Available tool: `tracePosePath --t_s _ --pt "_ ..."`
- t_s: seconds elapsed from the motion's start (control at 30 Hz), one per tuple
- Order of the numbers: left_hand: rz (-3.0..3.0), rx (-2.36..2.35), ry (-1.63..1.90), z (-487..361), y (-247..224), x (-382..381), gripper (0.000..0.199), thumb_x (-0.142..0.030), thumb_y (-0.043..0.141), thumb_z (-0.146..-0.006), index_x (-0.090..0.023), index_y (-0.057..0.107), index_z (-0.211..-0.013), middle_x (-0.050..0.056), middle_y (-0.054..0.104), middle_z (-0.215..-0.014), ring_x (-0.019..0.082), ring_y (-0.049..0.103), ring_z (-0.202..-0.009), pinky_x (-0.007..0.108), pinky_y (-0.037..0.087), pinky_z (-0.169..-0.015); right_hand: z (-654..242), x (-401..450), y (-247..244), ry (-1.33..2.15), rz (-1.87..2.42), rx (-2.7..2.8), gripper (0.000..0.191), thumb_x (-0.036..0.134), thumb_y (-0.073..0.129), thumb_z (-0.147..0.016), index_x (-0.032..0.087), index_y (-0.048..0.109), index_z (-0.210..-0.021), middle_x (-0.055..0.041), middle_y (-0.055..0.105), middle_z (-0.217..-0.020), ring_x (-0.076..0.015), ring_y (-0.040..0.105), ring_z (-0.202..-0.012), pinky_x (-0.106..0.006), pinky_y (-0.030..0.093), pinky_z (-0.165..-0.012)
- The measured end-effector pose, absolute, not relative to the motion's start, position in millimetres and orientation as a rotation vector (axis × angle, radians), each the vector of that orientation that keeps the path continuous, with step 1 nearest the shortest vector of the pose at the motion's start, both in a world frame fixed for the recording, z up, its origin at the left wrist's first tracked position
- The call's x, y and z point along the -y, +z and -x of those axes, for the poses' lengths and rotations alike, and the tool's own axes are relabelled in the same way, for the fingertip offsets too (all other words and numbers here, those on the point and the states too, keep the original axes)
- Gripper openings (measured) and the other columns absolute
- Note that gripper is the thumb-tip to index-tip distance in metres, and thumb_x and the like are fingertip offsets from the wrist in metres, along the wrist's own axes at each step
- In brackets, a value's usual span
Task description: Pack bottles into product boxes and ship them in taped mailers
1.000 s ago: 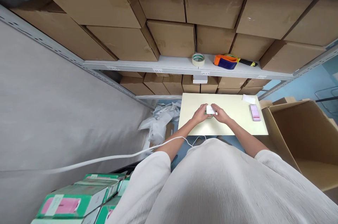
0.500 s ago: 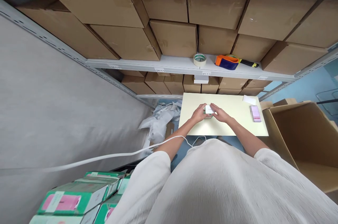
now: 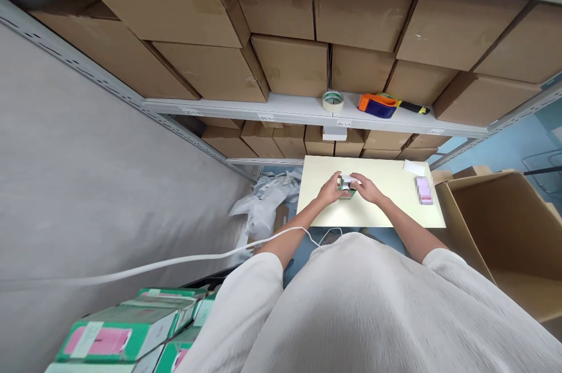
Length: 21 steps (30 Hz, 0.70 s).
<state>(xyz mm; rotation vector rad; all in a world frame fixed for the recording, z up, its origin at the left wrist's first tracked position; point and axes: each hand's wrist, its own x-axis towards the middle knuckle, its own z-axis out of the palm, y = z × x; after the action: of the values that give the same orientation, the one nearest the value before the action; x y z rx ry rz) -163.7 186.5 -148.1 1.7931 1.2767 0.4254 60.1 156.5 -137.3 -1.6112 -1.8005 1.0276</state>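
Observation:
A small green box (image 3: 346, 193) with a white top stands on the pale yellow table, between my two hands. My left hand (image 3: 330, 188) grips the box's left side, thumb and fingers curved round it. With closed fingers, my right hand (image 3: 367, 188) holds the top right edge, at the white flap (image 3: 349, 180). A dark gap shows beside that flap. What lies inside the box is too small and too covered to make out.
On the table (image 3: 373, 215) lie a pink-purple pack (image 3: 424, 190) and a white paper (image 3: 414, 167). The shelf above bears a tape roll (image 3: 332, 101) and an orange-blue tape dispenser (image 3: 378, 105). An open carton (image 3: 465, 226) stands right; green boxes (image 3: 144, 332) sit lower left; a white cable (image 3: 188, 258) crosses.
The box's white top lay flat before; now it is tilted and a dark gap shows by the right fingers. Both hands have stayed almost in place.

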Motion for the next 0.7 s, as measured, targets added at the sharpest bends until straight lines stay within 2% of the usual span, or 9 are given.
tracePosePath --t_s 0.1,0.23,0.33,0.4,0.47,0.6,0.7 --pt "-1.785 -1.277 0.401 163 -143 -184 0.089 -0.034 0.087 -0.079 -0.031 0.039 -0.154 0.009 0.063 -0.150 0.028 0.073 -0.116 0.038 0.058 -0.094 -54 -164 -128 0.960 1.757 1.646 0.054 0.065 0.042 -0.106 0.025 0.067 -0.131 -0.0108 0.077 -0.127 -0.0300 0.072 -0.117 -0.046 0.059 -0.098" --pt "-1.797 -1.295 0.341 162 -137 -181 0.081 -0.040 0.087 -0.081 -0.030 0.043 -0.148 0.009 0.071 -0.137 0.029 0.074 -0.114 0.038 0.058 -0.094 -47 -180 -125 0.875 1.902 1.510 0.045 0.059 0.044 -0.102 0.025 0.059 -0.128 -0.0076 0.079 -0.099 -0.0293 0.073 -0.093 -0.040 0.056 -0.082" --pt "-1.837 -1.253 0.356 162 -136 -182 0.090 -0.039 0.088 -0.080 -0.031 0.039 -0.155 0.010 0.062 -0.152 0.029 0.073 -0.119 0.038 0.057 -0.097 -43 -186 -132 0.831 1.946 1.463 0.042 0.052 0.048 -0.099 0.025 0.050 -0.131 -0.0038 0.077 -0.089 -0.0287 0.071 -0.085 -0.039 0.054 -0.078" --pt "-1.865 -1.230 0.351 163 -137 -183 0.099 -0.038 0.088 -0.079 -0.032 0.035 -0.162 0.012 0.054 -0.160 0.029 0.071 -0.124 0.039 0.057 -0.101 -43 -186 -138 0.810 1.944 1.479 0.037 0.047 0.049 -0.097 0.026 0.049 -0.128 -0.0033 0.077 -0.090 -0.0280 0.071 -0.086 -0.040 0.054 -0.079" --pt "-1.889 -1.213 0.334 164 -139 -186 0.100 -0.039 0.086 -0.081 -0.031 0.035 -0.166 0.013 0.052 -0.162 0.030 0.068 -0.127 0.039 0.055 -0.105 -43 -185 -144 0.802 1.899 1.535 0.031 0.041 0.048 -0.096 0.026 0.052 -0.124 -0.0055 0.078 -0.102 -0.0265 0.072 -0.089 -0.041 0.056 -0.083" --pt "-1.938 -1.195 0.324 166 -145 -189 0.090 -0.041 0.082 -0.085 -0.029 0.042 -0.165 0.013 0.051 -0.161 0.033 0.060 -0.137 0.041 0.051 -0.112 -44 -181 -155 0.784 1.797 1.640 0.032 0.040 0.046 -0.098 0.024 0.063 -0.121 -0.0120 0.072 -0.128 -0.0250 0.073 -0.099 -0.044 0.059 -0.093" --pt "-2.000 -1.236 0.348 166 -148 -190 0.083 -0.042 0.087 -0.082 -0.031 0.053 -0.157 0.011 0.052 -0.157 0.035 0.054 -0.143 0.044 0.048 -0.116 -44 -177 -161 0.768 1.806 1.677 0.039 0.044 0.052 -0.096 0.021 0.069 -0.123 -0.0157 0.064 -0.142 -0.0275 0.072 -0.109 -0.048 0.058 -0.103"
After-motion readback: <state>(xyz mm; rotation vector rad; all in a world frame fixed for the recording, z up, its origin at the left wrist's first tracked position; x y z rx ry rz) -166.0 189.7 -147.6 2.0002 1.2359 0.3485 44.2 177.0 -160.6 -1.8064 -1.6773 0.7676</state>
